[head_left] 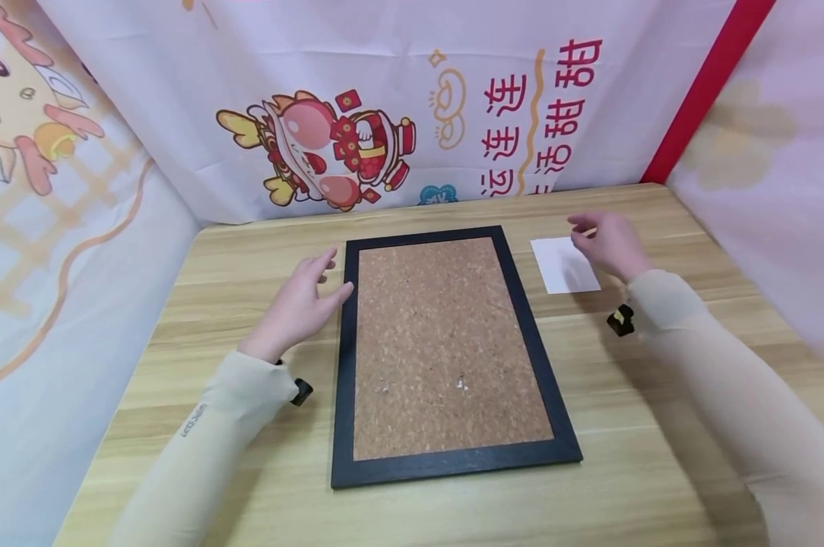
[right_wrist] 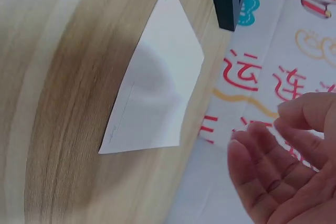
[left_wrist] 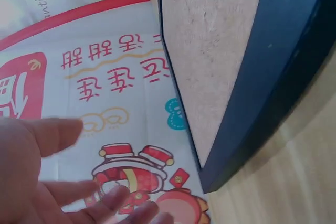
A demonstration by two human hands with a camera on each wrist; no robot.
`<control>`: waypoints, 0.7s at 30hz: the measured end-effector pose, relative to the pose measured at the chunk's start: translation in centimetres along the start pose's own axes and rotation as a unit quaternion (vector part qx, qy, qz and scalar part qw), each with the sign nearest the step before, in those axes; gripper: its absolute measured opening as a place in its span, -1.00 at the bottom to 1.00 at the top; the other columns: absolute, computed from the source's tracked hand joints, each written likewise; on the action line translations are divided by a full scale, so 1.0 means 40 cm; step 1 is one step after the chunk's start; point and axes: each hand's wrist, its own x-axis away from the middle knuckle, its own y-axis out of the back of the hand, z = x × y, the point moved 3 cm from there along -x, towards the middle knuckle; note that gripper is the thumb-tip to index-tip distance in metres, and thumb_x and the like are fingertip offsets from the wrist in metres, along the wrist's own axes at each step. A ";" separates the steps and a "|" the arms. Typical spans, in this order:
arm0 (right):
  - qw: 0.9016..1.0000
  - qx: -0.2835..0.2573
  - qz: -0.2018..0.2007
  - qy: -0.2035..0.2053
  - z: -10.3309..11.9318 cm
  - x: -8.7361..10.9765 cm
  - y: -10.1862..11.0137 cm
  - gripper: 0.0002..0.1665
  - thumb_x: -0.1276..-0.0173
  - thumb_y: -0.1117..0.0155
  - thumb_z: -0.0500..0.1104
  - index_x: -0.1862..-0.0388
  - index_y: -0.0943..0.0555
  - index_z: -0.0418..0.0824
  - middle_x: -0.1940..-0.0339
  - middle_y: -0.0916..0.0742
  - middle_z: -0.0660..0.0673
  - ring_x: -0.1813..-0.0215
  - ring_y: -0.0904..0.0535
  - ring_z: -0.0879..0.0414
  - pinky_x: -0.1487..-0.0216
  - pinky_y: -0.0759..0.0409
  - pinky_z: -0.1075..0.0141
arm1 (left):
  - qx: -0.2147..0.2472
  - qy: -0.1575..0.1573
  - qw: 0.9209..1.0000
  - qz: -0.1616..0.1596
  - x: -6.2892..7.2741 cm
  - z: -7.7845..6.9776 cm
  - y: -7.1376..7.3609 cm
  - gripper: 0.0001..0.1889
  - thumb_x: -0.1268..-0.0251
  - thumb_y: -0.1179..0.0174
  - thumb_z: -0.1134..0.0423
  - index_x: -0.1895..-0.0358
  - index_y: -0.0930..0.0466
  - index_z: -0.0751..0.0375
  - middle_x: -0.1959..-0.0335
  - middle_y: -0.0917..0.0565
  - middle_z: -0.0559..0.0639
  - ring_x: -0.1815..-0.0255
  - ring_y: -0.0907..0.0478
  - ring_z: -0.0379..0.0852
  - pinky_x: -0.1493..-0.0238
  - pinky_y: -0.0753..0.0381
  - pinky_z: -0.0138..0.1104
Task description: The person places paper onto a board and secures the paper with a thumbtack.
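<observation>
A cork board in a black frame (head_left: 347, 365) lies flat on the wooden table, with small pale marks low on its cork (head_left: 439, 327). My left hand (head_left: 301, 304) hovers by the board's left edge, thumb spread from the fingers, holding nothing. In the left wrist view the black frame (left_wrist: 262, 77) runs past that hand (left_wrist: 58, 182). White paper (head_left: 564, 266) lies to the right of the board. Above its right side is my right hand (head_left: 610, 243), fingers loosely bent and nothing in them. The right wrist view has the paper (right_wrist: 152, 82) apart from the hand (right_wrist: 283, 161).
The wooden table (head_left: 248, 258) ends at a white printed cloth (head_left: 385, 45) hung behind it. More printed cloth (head_left: 36, 251) hangs at the left, and pale cloth (head_left: 795, 152) at the right. Small dark devices are strapped at both wrists.
</observation>
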 end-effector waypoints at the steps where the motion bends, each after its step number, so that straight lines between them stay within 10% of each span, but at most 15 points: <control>1: 1.000 -0.003 0.005 -0.015 -0.008 -0.001 0.004 -0.56 -0.48 -0.09 -0.25 -0.27 -0.51 -0.41 -0.09 -0.63 -0.44 -0.07 -0.56 -0.28 -0.05 -0.49 -0.13 | 0.004 0.011 1.000 0.005 0.001 0.003 -0.003 -0.23 -0.47 -0.11 -0.04 -0.58 -0.03 0.20 -0.38 -0.32 0.26 -0.31 -0.34 0.23 -0.28 -0.34 0.09; 13: 0.986 0.045 0.099 -0.124 -0.062 -0.037 -0.008 -0.44 -0.42 -0.22 -0.08 -0.22 -0.52 -0.48 -0.18 -0.58 -0.47 -0.17 -0.46 -0.30 -0.17 -0.40 -0.11 | -0.024 0.073 0.995 0.056 0.020 0.051 -0.049 -0.24 -0.51 -0.06 0.03 -0.55 0.01 0.41 -0.30 -0.44 0.36 -0.18 -0.51 0.24 -0.15 -0.47 0.08; 21: 0.976 0.130 0.103 -0.142 -0.064 -0.044 -0.030 -0.43 -0.33 -0.33 0.12 0.46 -0.61 -0.43 0.57 -0.62 -0.22 0.40 -0.50 -0.08 0.27 -0.45 0.11 | -0.052 0.091 0.991 0.080 0.033 0.066 -0.077 -0.27 -0.50 -0.08 0.00 -0.47 -0.14 0.50 0.06 -0.62 0.29 0.20 -0.56 0.08 0.08 -0.53 -0.04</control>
